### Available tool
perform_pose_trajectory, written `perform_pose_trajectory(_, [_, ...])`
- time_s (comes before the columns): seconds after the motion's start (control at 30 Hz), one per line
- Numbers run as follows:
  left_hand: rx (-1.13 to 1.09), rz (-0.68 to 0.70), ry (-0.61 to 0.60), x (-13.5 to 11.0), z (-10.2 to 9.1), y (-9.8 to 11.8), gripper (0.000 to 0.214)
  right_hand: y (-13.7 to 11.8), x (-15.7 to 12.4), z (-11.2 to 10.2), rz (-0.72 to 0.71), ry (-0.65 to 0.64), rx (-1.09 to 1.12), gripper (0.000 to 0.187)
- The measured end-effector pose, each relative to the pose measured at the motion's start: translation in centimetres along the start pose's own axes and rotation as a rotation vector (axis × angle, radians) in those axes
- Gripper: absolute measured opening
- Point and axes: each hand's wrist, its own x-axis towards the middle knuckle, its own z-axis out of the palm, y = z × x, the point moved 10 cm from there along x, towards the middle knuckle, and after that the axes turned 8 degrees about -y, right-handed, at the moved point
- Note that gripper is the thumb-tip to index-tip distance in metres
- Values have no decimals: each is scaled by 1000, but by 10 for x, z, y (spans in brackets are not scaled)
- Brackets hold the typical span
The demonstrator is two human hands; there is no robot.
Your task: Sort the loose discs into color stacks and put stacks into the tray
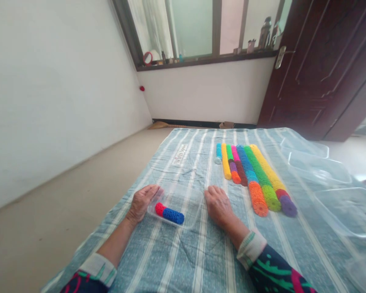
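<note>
While both my hands lie flat and hold nothing, my left hand [142, 203] rests at the edge of a clear plastic tray [190, 205], and a red and blue roll of stacked discs [171, 214] lies inside this tray; my right hand [219, 206] stays open on the striped cloth [183, 260], near the long colourful rolls [256, 183]

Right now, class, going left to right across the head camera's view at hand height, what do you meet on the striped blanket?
left hand → clear plastic tray → right hand → orange disc stack → lime-green disc stack → purple disc stack → clear plastic tub
</note>
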Motion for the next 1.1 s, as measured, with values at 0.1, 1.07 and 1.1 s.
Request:
perform_pose_trajectory(0.1, [38,-8,-10,2,-1,0,46,-1,1,-1,4,10,-1,21])
perform_pose_trajectory(1.07, [107,-21,-31,1,-3,6,42,-5,-1,-4,-52,100,15,14])
perform_pose_trajectory(1.1, [115,-20,-40,1,-3,6,43,-5,-1,-3,-54,102,18,14])
